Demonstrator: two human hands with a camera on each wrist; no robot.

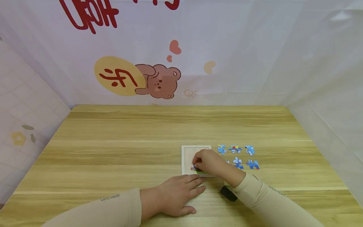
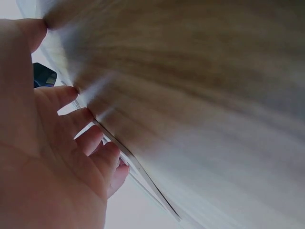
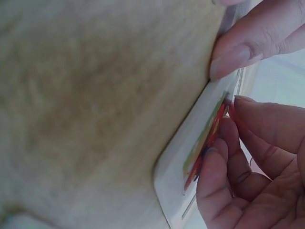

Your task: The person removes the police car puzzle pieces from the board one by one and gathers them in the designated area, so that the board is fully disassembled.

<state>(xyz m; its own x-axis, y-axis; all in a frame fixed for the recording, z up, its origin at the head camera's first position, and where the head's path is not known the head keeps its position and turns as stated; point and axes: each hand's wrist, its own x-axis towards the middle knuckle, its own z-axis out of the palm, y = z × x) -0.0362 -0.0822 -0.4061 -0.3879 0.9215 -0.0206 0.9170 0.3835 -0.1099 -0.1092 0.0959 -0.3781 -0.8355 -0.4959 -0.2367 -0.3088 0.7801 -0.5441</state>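
A square, light wooden puzzle tray point(image 1: 182, 159) lies on the table. My right hand point(image 1: 211, 162) is over its lower part, thumb and fingers pinching a small puzzle piece point(image 1: 195, 165), mostly hidden by the fingers. In the right wrist view, colourful puzzle pieces point(image 3: 206, 143) in green, orange and red lie along the tray's near edge under those fingers. My left hand point(image 1: 181, 194) rests palm down with fingers spread, its fingertips touching the tray's near rim. The left wrist view shows the same fingers along the tray's edge point(image 2: 143, 174).
Right of the tray lie several loose blue-and-white jigsaw pieces point(image 1: 250, 150) in two rows, some partly hidden by the right wrist. A black device point(image 1: 228, 193) sits at that wrist. The wooden table point(image 1: 113, 151) meets a printed white curtain point(image 1: 241, 56) behind.
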